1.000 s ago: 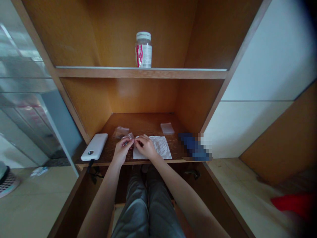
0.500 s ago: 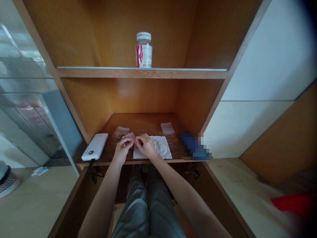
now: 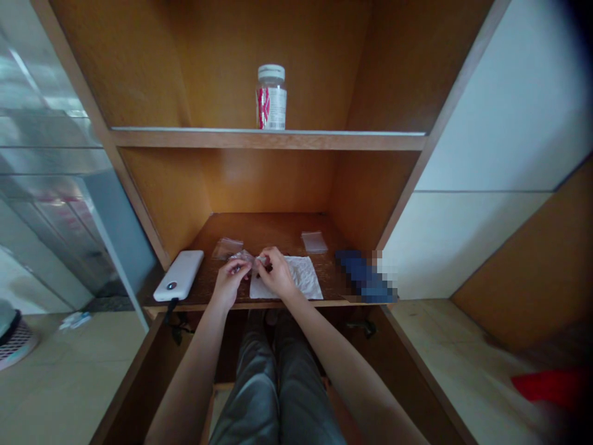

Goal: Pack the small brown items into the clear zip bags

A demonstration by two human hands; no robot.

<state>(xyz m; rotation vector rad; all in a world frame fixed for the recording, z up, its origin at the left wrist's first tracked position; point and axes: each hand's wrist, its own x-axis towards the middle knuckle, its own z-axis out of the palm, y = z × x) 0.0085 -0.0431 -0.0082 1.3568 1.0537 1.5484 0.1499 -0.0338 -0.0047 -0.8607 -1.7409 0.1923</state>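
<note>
My left hand (image 3: 229, 283) is closed, its fingertips pinching a small clear plastic bag (image 3: 243, 254) over the shelf board. My right hand (image 3: 279, 273) is closed too; thumb and forefinger meet at the bag's right edge, where a pale bit shows. Small dark or reddish specks appear by the left fingertips, too small to name. A crinkled white tissue (image 3: 303, 278) lies flat under and beside my right hand. Behind my left hand rests another clear plastic bag (image 3: 227, 247). Further right on the board is a clear zip bag (image 3: 314, 241).
A white power bank (image 3: 180, 275) with a black cable lies at the board's left. A dark blue, partly pixelated object (image 3: 364, 275) sits at the right edge. On the upper shelf (image 3: 324, 141) stands a white-capped bottle (image 3: 272, 99). An open drawer (image 3: 412, 364) surrounds my legs below.
My right fingers have lifted slightly and shifted a little at the bag's edge, showing a pale bit between them. My left hand keeps its pinch. The whole view has shifted slightly.
</note>
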